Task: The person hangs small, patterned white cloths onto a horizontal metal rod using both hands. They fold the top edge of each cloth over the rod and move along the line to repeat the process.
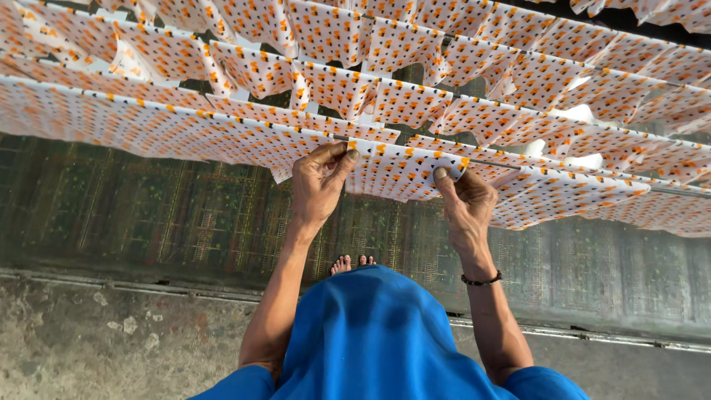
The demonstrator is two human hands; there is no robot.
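No packages, labels, signs or screens show here, as far as this crowded view lets one tell.

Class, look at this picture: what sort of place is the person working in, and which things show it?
Probably an outdoor drying yard for printed cloth. Rows of white cloth pieces with orange marks hang over lines, both hands (left hand, right hand) hold one piece, and the ground is bare concrete.

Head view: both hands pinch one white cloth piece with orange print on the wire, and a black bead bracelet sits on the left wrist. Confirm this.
One detail is wrong. The black bead bracelet sits on the right wrist, not the left, as the head view shows. The rest holds: the left hand and the right hand both pinch one white cloth piece with orange print on the wire.
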